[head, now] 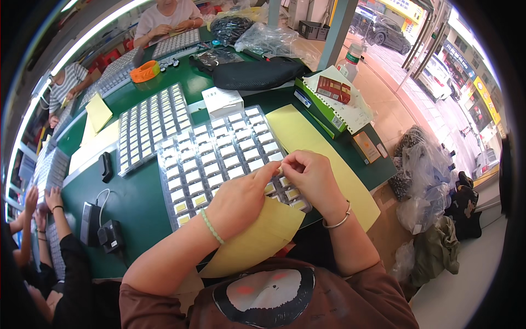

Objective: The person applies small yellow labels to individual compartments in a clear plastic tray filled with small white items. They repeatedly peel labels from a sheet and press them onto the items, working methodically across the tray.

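Before me a clear plastic tray (pixel 218 153) holds rows of small rectangular pieces with white or yellow top faces. My left hand (pixel 240 201) lies over its near part, with a yellow paper sheet (pixel 263 238) held under the palm and hanging towards my lap. Just right of it, my right hand (pixel 310 174) bends over the tray's right edge, thumb and forefinger pinched close to the left fingertips. Whether a small piece is between those fingers is too small to tell. Yellow-faced pieces (pixel 292 193) show between my hands.
Another filled tray (pixel 154 127) stands left, a white box (pixel 222 103) behind. A larger yellow sheet (pixel 324 164) lies right, below a green box (pixel 320 107). Black power adapters (pixel 110 236) rest on the green table (pixel 144 214). Co-workers' hands (pixel 53 199) are at the left.
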